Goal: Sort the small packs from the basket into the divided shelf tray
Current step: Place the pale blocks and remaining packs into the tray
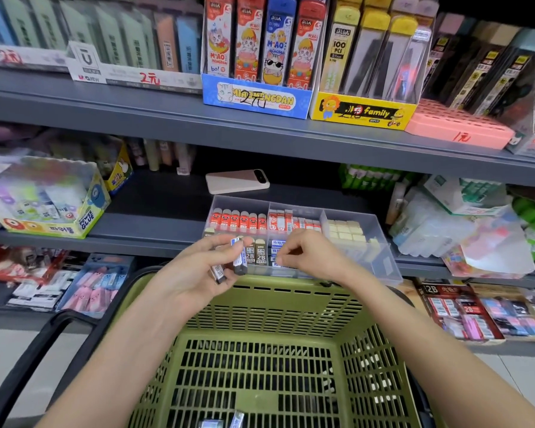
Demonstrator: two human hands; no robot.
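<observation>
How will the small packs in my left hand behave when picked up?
Likely light: the left hand holds several small packs at once. Their boxy shape suggests stiff, not rolling. Stood upright as in the tray, they might topple.

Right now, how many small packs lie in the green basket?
2, both on the floor of the basket at the picture's bottom edge: a flat pack and beside it a tilted pack. Others may lie hidden below the frame.
</observation>
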